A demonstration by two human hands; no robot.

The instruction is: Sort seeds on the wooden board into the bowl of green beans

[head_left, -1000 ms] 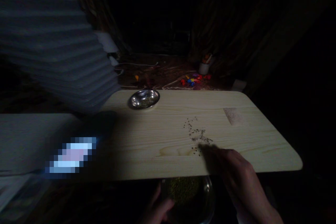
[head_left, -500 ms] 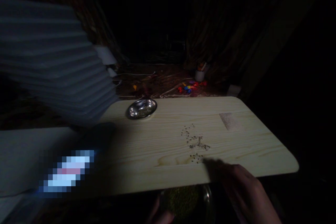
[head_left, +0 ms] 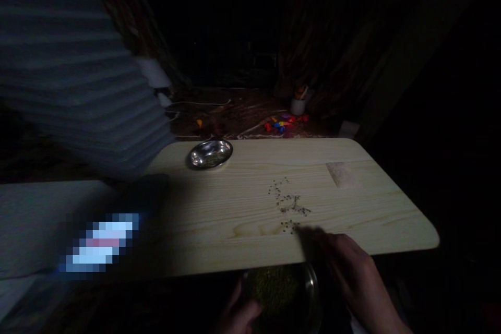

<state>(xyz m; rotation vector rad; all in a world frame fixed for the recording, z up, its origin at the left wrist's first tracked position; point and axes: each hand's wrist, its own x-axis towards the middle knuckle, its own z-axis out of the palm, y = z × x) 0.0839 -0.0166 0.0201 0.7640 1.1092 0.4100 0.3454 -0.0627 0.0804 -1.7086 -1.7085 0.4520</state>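
A scatter of small dark seeds (head_left: 288,202) lies on a pale wooden table (head_left: 242,203). My right hand (head_left: 348,271) rests at the table's near edge, its fingers stretched flat toward the seeds and touching the closest ones. Below the edge, my left hand (head_left: 238,313) grips the rim of a metal bowl (head_left: 285,292) filled with greenish seeds, held under the table's front. A small shiny steel dish (head_left: 210,153) with a few seeds sits at the far left of the table.
The room is very dark. A striped grey fabric (head_left: 78,83) hangs over the left side. A blurred bright screen (head_left: 99,242) glows at the left. Coloured small toys (head_left: 282,122) and a white cup (head_left: 297,105) lie on the floor beyond.
My right hand's fingers have stayed by the nearest seeds. The view dipped and came back. The left hand still holds the bowl.
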